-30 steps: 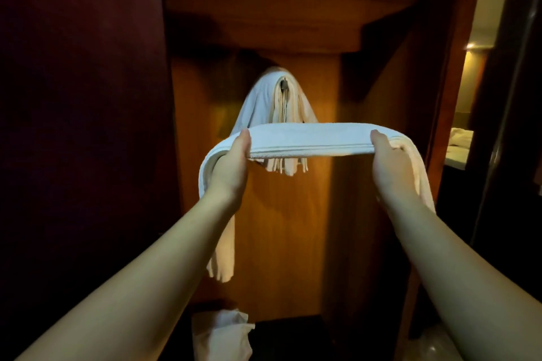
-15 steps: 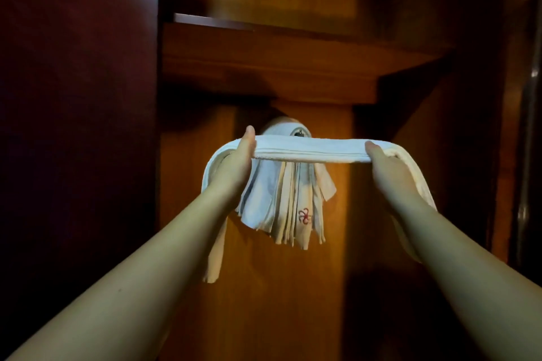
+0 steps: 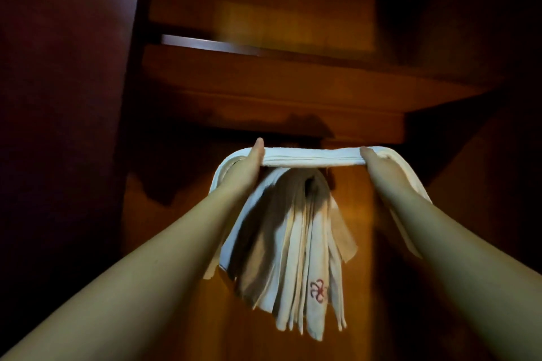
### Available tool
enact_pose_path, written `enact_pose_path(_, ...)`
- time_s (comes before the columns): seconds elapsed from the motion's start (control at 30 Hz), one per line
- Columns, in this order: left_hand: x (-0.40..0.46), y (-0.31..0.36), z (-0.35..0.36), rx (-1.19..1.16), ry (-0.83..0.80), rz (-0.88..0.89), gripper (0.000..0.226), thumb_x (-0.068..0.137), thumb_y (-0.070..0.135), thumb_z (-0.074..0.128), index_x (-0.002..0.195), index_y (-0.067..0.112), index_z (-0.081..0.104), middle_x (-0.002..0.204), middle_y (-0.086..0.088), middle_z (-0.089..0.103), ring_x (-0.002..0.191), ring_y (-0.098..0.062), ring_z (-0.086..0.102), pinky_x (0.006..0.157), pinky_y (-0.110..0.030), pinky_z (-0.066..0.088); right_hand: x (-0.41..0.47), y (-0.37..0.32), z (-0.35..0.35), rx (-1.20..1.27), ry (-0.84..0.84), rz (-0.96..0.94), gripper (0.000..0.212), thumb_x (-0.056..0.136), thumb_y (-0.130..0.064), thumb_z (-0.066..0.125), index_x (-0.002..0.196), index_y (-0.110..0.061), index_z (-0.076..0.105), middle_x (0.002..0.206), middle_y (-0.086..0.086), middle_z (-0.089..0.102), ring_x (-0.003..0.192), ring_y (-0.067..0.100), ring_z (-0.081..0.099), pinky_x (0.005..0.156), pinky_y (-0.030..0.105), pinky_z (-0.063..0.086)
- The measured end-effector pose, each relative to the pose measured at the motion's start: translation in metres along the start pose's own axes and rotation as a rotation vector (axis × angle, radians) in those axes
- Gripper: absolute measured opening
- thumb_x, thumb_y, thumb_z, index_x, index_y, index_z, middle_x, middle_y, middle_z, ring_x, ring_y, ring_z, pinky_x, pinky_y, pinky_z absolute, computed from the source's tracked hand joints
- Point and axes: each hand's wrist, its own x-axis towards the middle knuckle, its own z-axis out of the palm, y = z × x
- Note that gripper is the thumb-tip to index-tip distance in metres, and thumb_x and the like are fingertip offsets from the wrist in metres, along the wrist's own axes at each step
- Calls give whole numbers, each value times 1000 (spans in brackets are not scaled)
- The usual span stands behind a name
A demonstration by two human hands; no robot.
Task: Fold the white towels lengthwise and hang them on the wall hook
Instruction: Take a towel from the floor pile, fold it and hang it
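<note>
We inspect from the largest item down, taking the wooden shelf [image 3: 293, 91] as our landmark. Below the shelf, a bundle of hung towels [image 3: 296, 249] drapes down the panel wall; several folded lengths overlap, and one carries a red embroidered emblem [image 3: 318, 290] near its lower end. We judge these to be finished work. The wall hook itself is hidden behind cloth, so we cannot confirm how they sit on it.

Directly beneath the shelf's front edge, the folded white towel [image 3: 311, 157] is stretched level in a long narrow band, its two ends trailing down outside the forearms. The lengthwise fold appears complete.

The left hand [image 3: 249, 168] grips the band's left part, thumb laid on top. The right hand [image 3: 381, 170] grips the right part likewise; the fingers under the cloth are out of sight.

Remaining, in our judgement: carry this band over the top of the hung bundle and release it. Whether further towels await, we cannot tell.
</note>
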Motion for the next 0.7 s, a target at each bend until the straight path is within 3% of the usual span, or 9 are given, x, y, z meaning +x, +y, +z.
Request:
enact_pose_path(0.07,22,-6,5,-25,13,-14,54,100,63,35,133,26,56,128,1,58,88,-5,48,88,-22,30,23,6,13,21,-41,-9,58,101,-52,41,135,-7,58,135,17,58,121,33,54,90,31,35)
enact_pose_path(0.13,37,-9,9,-45,11,-39,60,101,62,34,140,22,53,149,-3,47,109,-7,45,91,-21,26,41,12,26,60,-73,-9,58,100,-53,42,135,-9,58,133,15,59,118,30,54,88,30,34)
enact_pose_path(0.23,54,-18,14,-53,17,-74,61,102,61,33,140,19,53,151,-4,46,110,-7,45,90,-21,26,61,23,43,120,-114,12,59,99,-54,44,136,-9,56,136,15,56,121,31,52,96,34,37)
enact_pose_path(0.33,62,-23,18,-40,39,-128,63,101,63,33,142,19,51,152,-3,44,133,-13,43,92,-23,24,71,35,56,168,-140,67,61,98,-55,45,136,-9,55,139,16,55,128,34,49,107,40,37)
enact_pose_path(0.5,60,-36,28,-53,107,-105,53,96,64,43,121,19,58,127,-3,58,112,-15,54,99,-26,34,73,61,65,240,-104,126,53,97,-48,44,129,-9,59,114,11,61,107,29,55,94,37,41)
enact_pose_path(0.6,62,-59,36,-29,136,-139,88,73,80,45,131,16,62,130,-8,65,117,-27,61,109,-42,43,65,81,68,235,-93,172,46,97,-44,41,117,-7,62,88,7,60,85,24,56,76,34,40)
enact_pose_path(0.7,60,-70,43,-33,112,-181,74,83,70,44,132,17,61,123,-11,67,111,-29,63,106,-46,46,49,92,76,251,-98,198,38,99,-39,40,97,-9,62,77,8,56,70,20,51,63,32,35)
